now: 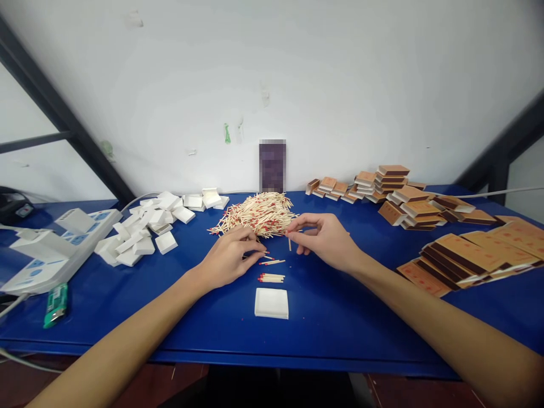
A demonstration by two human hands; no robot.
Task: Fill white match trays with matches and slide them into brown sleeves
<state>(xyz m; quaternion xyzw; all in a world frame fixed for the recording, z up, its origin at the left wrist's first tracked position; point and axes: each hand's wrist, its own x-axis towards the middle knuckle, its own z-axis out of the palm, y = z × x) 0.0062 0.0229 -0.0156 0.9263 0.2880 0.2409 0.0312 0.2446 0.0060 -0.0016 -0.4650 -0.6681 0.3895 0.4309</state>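
Head: right hand pinches 1 match; left hand, grip unclear; trays, matchboxes flank.

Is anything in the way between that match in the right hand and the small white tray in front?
Yes: a small group of matches lies just beyond the white matchbox tray, with loose matches further toward the right hand. They lie low, so the way above looks open.

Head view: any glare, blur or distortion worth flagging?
Head view, lighting: soft, no harsh glare on the blue table; head view, blur: dark panel by the wall is pixelated, print on the flat matchbox sleeves too soft to read; head view, distortion: power strip at far left looks stretched, likely wide-angle.
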